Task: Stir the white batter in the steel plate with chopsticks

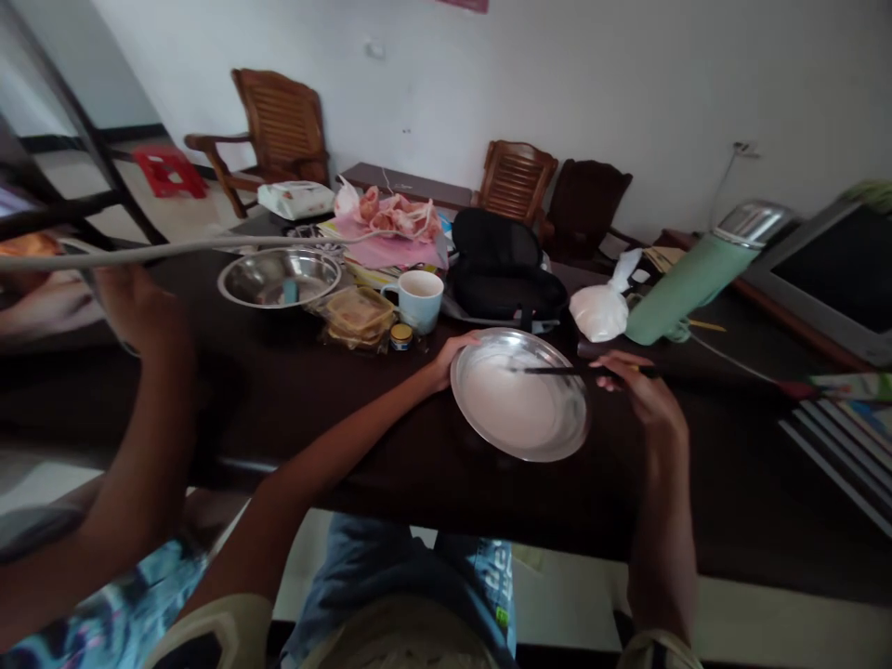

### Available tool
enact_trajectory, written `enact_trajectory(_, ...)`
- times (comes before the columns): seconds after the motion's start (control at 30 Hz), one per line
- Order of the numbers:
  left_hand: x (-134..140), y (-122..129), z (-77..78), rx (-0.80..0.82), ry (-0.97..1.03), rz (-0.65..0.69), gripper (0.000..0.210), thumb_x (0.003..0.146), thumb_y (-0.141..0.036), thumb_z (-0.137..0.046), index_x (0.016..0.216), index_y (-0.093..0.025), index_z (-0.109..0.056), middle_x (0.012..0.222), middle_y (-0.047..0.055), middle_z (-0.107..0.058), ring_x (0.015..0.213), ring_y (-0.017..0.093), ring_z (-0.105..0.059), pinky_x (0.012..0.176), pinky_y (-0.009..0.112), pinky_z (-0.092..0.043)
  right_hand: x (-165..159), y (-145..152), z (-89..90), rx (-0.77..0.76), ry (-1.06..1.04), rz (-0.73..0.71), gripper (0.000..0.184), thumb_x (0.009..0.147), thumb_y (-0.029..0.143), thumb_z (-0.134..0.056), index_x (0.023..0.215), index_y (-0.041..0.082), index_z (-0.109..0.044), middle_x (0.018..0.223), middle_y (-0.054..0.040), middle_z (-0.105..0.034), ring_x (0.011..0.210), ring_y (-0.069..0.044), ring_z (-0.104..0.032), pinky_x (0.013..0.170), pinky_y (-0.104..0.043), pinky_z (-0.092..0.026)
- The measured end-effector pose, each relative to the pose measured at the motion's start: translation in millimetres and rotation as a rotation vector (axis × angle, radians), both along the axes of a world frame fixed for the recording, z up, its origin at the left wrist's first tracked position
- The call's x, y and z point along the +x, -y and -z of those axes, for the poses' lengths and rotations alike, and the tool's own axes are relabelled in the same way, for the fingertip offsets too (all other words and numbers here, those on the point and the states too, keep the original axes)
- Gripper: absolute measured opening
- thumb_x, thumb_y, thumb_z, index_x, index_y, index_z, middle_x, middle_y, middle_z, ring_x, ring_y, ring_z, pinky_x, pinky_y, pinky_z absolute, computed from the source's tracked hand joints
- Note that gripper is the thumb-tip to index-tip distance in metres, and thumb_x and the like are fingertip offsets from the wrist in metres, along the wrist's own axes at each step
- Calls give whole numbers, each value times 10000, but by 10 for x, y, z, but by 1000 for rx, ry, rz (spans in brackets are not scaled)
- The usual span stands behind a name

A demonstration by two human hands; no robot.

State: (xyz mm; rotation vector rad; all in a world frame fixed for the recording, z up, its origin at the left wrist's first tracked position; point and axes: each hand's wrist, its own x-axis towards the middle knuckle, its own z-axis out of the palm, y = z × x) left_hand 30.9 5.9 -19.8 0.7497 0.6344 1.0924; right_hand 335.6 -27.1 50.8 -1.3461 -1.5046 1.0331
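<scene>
A shallow metal bowl (575, 429) with a pale, whitish mixture inside sits on the dark table in front of me. My left hand (452, 358) grips its left rim, fingers at the edge. In my right hand (634, 381) are dark chopsticks (554, 371), held nearly level over the bowl's right side. Their tips reach into the pale mixture; whether there are one or two sticks is hard to tell. Just beyond the right hand stands a knotted plastic bag of white powder (600, 311), beside a tilted-looking green thermos (689, 283).
Behind the bowl are a white mug (421, 302), a small jar (400, 336), wrapped yellowish food (359, 314) and an open black case (508, 279). Another metal bowl (233, 290) stands farther left. Another person's arm (150, 409) is at left. Books (840, 451) lie right.
</scene>
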Motion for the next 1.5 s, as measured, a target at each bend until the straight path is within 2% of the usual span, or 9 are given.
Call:
enact_trajectory(0.2, 0, 44, -5, 15, -29, -19, 304, 719, -171, -529, 946, -115, -722, 757, 67, -689, 830, 255, -619, 761, 349, -425, -32, 57, 72, -55, 53, -227, 280, 718, 485, -734, 688, 206, -729, 584, -12, -632, 541, -160, -558, 533, -274, -431)
enact_trajectory(0.43, -10, 48, -11, -1, -25, -7, 337, 692, -193, -559, 986, -138, -715, 806, 68, -706, 786, 233, -609, 727, 330, -427, 112, 110, 86, 23, -7, -27, 271, 690, 494, -751, 637, 230, -720, 623, -6, -638, 619, -173, -567, 604, -276, -436)
enact_trajectory(0.57, -20, 32, -14, -9, -21, 4, 352, 681, -204, -593, 1006, -140, -714, 837, 56, -720, 761, 210, -603, 746, 322, -435, 27, 152, 77, -26, 54, -203, 331, 716, 528, -712, 661, 202, -719, 599, -19, -627, 586, -180, -556, 566, -289, -412)
enact_trajectory(0.73, -32, 70, -65, -3, -34, 3, 362, 689, -225, -614, 1029, -136, -701, 845, 52, -727, 741, 197, -620, 760, 314, -447, -148, 196, 24, 86, 152, -157, 316, 799, 501, -651, 774, 198, -739, 618, -8, -624, 644, -183, -577, 610, -283, -418)
enact_trajectory(0.87, -29, 79, -94, -33, -72, -14, 329, 692, -228, -609, 998, -164, -711, 775, 35, -724, 712, 204, -625, 748, 325, -459, -26, 219, -16, -25, 61, -275, 285, 753, 465, -703, 707, 186, -741, 617, -32, -657, 607, -191, -599, 592, -293, -447)
enact_trajectory(1.03, -22, 56, -102, -38, -80, -22, 386, 687, -219, -598, 1051, -142, -701, 775, 32, -719, 688, 194, -627, 744, 323, -474, 9, 224, -27, 78, 5, -53, 262, 771, 447, -692, 715, 196, -741, 611, -27, -662, 551, -158, -568, 530, -268, -420)
enact_trajectory(1.17, -19, 54, -119, -23, -111, -24, 388, 708, -207, -563, 1066, -145, -700, 751, 23, -711, 688, 188, -626, 729, 310, -480, -23, 261, -57, -47, 52, -310, 294, 775, 474, -693, 760, 185, -751, 627, -35, -670, 565, -166, -586, 558, -280, -449)
enact_trajectory(1.33, -8, 75, -167, -57, -137, -34, 323, 723, -194, -542, 992, -153, -716, 641, 17, -676, 616, 186, -606, 694, 316, -488, 35, 277, -75, 92, 32, -44, 281, 789, 469, -691, 741, 197, -744, 612, -18, -656, 533, -136, -550, 532, -258, -416)
enact_trajectory(1.5, -1, 77, -175, -70, -156, -37, 293, 738, -203, -538, 966, -180, -721, 673, 14, -682, 649, 190, -623, 703, 314, -494, 48, 300, -83, -50, 106, -312, 297, 801, 468, -689, 801, 180, -762, 637, -37, -670, 577, -151, -576, 577, -274, -439)
